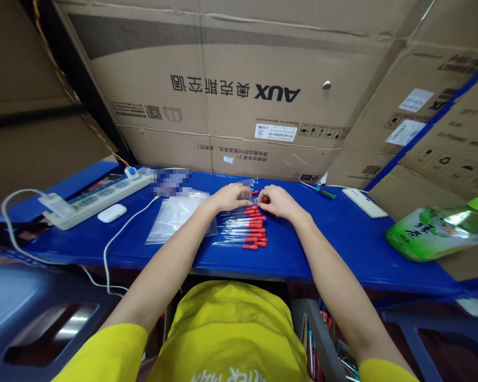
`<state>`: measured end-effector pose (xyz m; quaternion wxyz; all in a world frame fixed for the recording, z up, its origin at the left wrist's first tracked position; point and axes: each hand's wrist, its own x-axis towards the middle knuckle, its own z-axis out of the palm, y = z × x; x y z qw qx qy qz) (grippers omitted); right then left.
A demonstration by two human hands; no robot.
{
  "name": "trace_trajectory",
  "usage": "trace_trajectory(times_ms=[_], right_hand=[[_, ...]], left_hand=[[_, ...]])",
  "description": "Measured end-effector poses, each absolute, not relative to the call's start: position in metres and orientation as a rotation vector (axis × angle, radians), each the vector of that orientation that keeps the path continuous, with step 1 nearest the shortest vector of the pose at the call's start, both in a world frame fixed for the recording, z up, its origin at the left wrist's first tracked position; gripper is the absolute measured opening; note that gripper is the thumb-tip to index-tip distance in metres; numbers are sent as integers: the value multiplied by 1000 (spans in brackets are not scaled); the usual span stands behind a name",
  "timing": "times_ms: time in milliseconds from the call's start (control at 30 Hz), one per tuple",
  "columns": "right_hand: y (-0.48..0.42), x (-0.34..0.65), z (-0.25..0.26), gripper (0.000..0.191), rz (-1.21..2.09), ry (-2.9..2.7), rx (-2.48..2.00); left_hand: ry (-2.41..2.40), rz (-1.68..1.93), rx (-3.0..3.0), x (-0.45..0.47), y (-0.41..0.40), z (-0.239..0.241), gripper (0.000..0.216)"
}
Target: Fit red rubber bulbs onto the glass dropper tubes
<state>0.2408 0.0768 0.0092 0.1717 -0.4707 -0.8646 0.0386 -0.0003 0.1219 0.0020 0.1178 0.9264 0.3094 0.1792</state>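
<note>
Several clear glass droppers with red rubber bulbs (pixel 250 229) lie in a row on the blue table (pixel 342 239), bulbs to the right. My left hand (pixel 228 197) and my right hand (pixel 278 201) meet at the far end of that row, both closed on one dropper (pixel 252 200): the left pinches its clear tube, the right its red bulb. A few more clear tubes (pixel 250 183) lie just beyond my hands. Clear plastic bags (pixel 175 215) rest on the table left of the row, under my left forearm.
A white power strip (pixel 99 195) with a plugged charger and cable sits at the left, a white earbud case (pixel 112 213) beside it. At the right lie a white remote (pixel 364 202), a green-handled tool (pixel 325 193) and a green bottle (pixel 436 232). Cardboard boxes (pixel 239 90) wall the back.
</note>
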Motion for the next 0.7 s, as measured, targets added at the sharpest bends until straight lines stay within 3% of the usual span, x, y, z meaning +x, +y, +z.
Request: trace_trajectory(times_ms=[467, 700], right_hand=[[82, 253, 20, 17, 152, -2185, -1218], [91, 315, 14, 23, 155, -2046, -1626]], left_hand=[[1024, 641, 2732, 19, 106, 7, 29], [1109, 759, 2618, 17, 107, 7, 28]])
